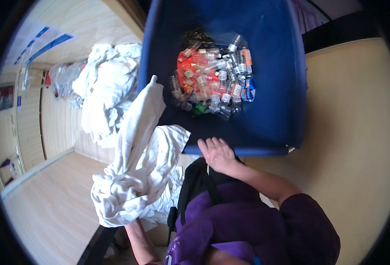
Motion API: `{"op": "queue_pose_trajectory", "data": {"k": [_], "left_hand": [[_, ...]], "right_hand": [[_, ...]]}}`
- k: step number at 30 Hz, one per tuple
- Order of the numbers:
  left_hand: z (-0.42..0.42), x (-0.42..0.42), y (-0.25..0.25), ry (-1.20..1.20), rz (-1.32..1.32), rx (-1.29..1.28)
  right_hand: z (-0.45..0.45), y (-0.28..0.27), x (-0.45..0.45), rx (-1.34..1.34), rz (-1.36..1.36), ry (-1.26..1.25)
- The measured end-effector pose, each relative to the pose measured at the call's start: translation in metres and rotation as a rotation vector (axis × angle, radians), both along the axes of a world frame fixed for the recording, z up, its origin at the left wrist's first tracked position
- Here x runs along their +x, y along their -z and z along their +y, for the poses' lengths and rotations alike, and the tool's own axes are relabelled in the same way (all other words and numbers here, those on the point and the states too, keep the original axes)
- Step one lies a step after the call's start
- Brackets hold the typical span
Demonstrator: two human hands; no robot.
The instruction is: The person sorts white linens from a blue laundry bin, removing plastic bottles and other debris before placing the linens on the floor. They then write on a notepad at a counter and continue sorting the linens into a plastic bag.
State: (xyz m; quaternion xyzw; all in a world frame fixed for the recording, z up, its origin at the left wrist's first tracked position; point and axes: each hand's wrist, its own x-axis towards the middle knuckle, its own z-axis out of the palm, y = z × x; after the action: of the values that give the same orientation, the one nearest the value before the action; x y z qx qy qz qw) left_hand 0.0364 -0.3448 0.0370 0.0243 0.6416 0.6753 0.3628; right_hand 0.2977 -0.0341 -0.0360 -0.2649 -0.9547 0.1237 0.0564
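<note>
A bundle of white cloths, which look like towels, is held up at the left on my left arm. The cloth hides my left hand, which is inside or under the bundle. One long fold reaches up to the near left corner of a large blue fabric bin. My right hand lies on the bin's near rim, its fingertips over the inside edge and nothing in its grasp. Inside the bin are many clear plastic bottles, a blue can, an orange can and a red piece.
A heap of white cloth sits left of the bin, with a clear plastic bag of items behind it. More white cloth lies low beside my body. A pale wall or panel stands right. Pale wood-look flooring spreads left.
</note>
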Motion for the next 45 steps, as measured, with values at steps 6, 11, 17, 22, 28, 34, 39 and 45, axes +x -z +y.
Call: {"op": "queue_pose_trajectory", "data": {"k": [6, 11, 17, 22, 28, 34, 39, 45], "left_hand": [[-0.120, 0.006, -0.008, -0.268, 0.024, 0.222], [-0.163, 0.010, -0.015, -0.394, 0.020, 0.320], [-0.178, 0.011, 0.013, -0.470, 0.032, 0.437], [-0.193, 0.036, 0.035, -0.548, 0.042, 0.488], [-0.164, 0.063, 0.018, -0.741, 0.083, 0.508], [-0.144, 0.051, -0.001, -0.815, 0.038, 0.568], [-0.127, 0.049, -0.005, -0.854, -0.022, 0.610], [-0.085, 0.050, 0.000, -0.819, -0.248, 0.622]], "right_hand": [[-0.013, 0.002, -0.010, 0.060, 0.090, 0.027], [0.021, -0.014, -0.029, -0.064, -0.063, 0.106], [0.111, 0.036, -0.046, -0.022, -0.094, 0.223], [0.170, 0.066, -0.047, 0.001, -0.181, 0.307], [0.191, 0.079, -0.069, 0.145, -0.251, 0.507], [0.190, 0.093, -0.100, 0.302, -0.363, 0.403], [0.123, 0.062, -0.192, -0.046, -0.049, -0.288], [-0.138, 0.019, -0.265, -0.946, 0.190, -1.042]]}}
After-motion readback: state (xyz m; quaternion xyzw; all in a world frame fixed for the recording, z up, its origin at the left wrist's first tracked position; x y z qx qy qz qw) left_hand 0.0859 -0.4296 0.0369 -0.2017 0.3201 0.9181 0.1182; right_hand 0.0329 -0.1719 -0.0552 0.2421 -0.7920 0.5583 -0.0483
